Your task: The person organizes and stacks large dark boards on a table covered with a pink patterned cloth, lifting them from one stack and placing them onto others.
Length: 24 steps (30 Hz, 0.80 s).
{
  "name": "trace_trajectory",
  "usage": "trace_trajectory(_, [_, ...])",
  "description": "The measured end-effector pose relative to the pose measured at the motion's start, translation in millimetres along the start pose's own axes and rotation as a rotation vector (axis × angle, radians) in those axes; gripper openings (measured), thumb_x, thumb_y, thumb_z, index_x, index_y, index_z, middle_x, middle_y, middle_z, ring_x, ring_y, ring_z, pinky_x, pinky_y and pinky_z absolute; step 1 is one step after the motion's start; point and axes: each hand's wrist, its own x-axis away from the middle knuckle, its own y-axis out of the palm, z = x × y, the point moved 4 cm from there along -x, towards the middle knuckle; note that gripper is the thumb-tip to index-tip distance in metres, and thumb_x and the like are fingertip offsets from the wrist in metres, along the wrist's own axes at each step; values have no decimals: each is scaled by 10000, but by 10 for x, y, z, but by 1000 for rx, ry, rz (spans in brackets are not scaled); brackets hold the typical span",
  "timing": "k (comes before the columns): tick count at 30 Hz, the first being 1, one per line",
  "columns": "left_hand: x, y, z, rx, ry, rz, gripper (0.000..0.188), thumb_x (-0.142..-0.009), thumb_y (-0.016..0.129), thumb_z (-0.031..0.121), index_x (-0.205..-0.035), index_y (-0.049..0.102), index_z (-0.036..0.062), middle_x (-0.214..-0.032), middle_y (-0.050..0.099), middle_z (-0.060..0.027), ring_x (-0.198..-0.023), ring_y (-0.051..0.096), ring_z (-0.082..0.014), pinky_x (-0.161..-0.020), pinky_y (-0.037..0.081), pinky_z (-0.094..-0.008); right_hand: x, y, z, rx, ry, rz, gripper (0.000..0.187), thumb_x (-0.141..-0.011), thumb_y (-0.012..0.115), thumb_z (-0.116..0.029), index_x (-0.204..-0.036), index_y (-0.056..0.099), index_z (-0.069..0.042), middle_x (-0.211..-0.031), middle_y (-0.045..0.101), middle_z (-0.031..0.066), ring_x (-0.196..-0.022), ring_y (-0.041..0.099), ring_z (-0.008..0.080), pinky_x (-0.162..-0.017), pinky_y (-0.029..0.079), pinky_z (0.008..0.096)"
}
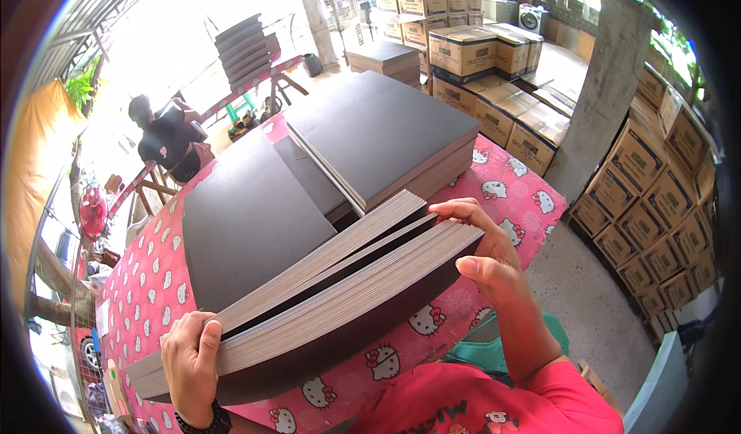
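A thick bundle of black-covered paper pads [347, 291] stands on edge, tilted, close in front of me, its pale page edges turned up. My left hand [193, 364] is closed around the bundle's left end, with the thumb over the page edges. At the right end, my right hand [486, 245] grips the pads, fingers over the top corner and thumb by the near cover. Dark gaps part the bundle into sections. Just beyond it lie a flat black pad [255, 229] on the left and a taller black-covered stack [394, 125] on the right.
A pink cartoon-print cloth covers the table [494, 179]. Cardboard cartons [648, 210] are piled on the right, with more cartons [463, 52] behind. A concrete post [602, 86] rises at the right. Another person [170, 137] is at the far left, near a dark stack [243, 48].
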Motion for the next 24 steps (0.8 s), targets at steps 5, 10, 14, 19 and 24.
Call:
trace_trajectory(5, [2,4,-9,12,10,15,463,-904,454,426,-814,591,-6,-708,552,-130,-733,521,-303,-677,366,-383,7,21,23,-81,92,5,826,-691,652,-399,-1319,390,68,-1080,475,54,-1044,482,134,-925,366,251])
trace_trajectory(10, [-4,-16,14,5,3,6,477,-906,450,442,-817,599,-3,-711,558,-132,-734,525,-302,-675,366,-381,-47,39,-82,-27,9,-34,797,-699,638,-419,-1297,447,71,-1103,472,68,-1062,481,162,-935,360,270])
trace_trajectory(14, [8,-28,18,-16,-4,5,480,-907,444,449,-817,602,5,-715,563,-131,-739,531,-301,-670,365,-382,-28,38,-48,-27,-11,-33,788,-690,634,-412,-1282,470,83,-1101,469,72,-1084,480,174,-950,358,284])
trace_trajectory(19, [-13,23,-14,-9,0,3,478,-909,440,449,-820,602,9,-727,567,-129,-749,534,-302,-671,362,-382,-1,5,-12,-3,-10,-18,787,-687,635,-395,-1284,465,88,-1096,474,73,-1095,486,175,-967,355,294])
trace_trajectory(24, [14,-25,16,-17,1,8,490,-909,437,460,-836,604,5,-740,573,-131,-757,537,-304,-678,367,-381,8,17,-56,-74,-43,-33,624,-708,631,-293,-1235,535,27,-1086,503,72,-1102,444,168,-987,296,293])
